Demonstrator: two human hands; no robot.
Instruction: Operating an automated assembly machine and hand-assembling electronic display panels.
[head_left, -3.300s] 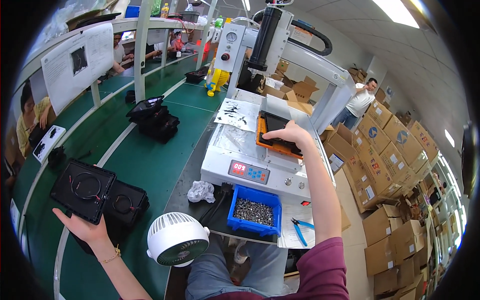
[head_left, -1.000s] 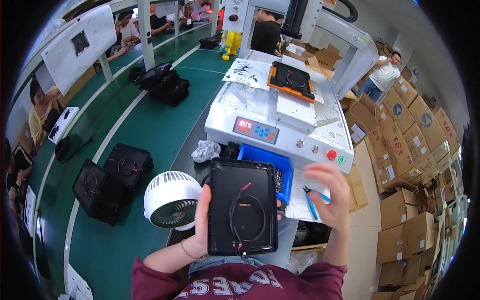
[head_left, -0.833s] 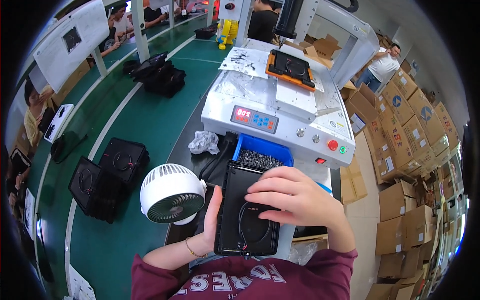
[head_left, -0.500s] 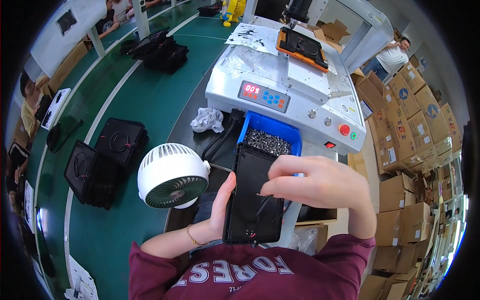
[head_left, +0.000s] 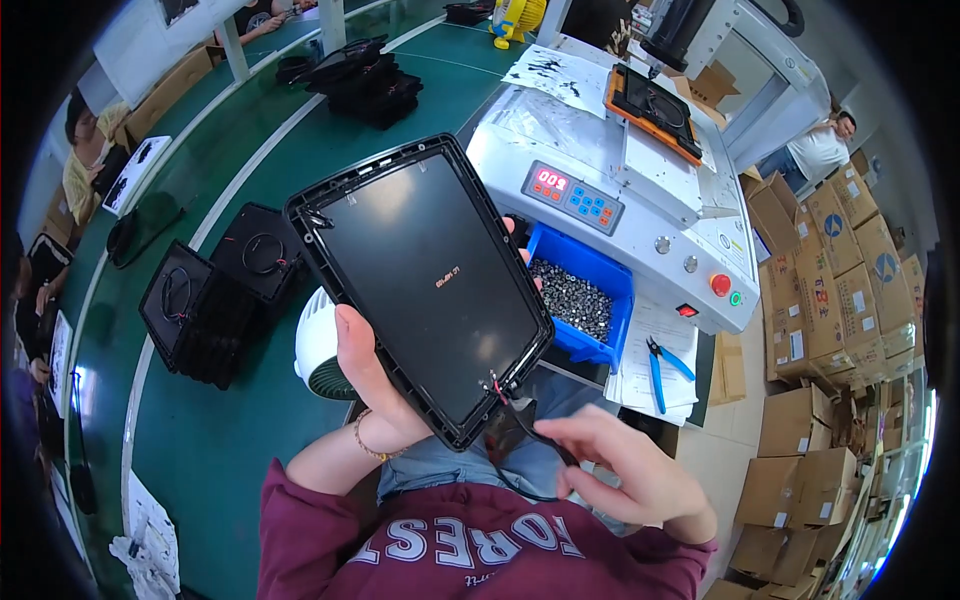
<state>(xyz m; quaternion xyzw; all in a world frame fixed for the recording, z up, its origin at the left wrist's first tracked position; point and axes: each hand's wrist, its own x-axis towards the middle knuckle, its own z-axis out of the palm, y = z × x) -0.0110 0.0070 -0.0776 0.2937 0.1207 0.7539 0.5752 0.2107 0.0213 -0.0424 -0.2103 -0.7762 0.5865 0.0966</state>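
Observation:
My left hand (head_left: 385,395) grips a black rectangular plastic housing (head_left: 430,285) by its left and right edges, thumb in front and fingertips showing past the far edge. The housing is tilted, its flat inner face and raised rim turned up toward me. From its lower corner, beside small red and black wires, runs a thin black cable (head_left: 510,482). Just below that corner, my right hand (head_left: 625,465) has its fingers curled on the cable, which loops down in front of my lap. Part of the right hand's grip is hidden.
A blue bin (head_left: 622,310) of small metal nuts stands beyond the housing, near blue-handled cutters (head_left: 660,372) on papers. Behind it is a white machine (head_left: 600,232) with an orange fixture (head_left: 655,128). At left are stacked black housings (head_left: 190,320) and a white fan (head_left: 318,345).
The housing has been raised and tilted to the left, and its rimmed face now shows broadly. My right hand has moved down from over it to below its lower corner. The view has shifted.

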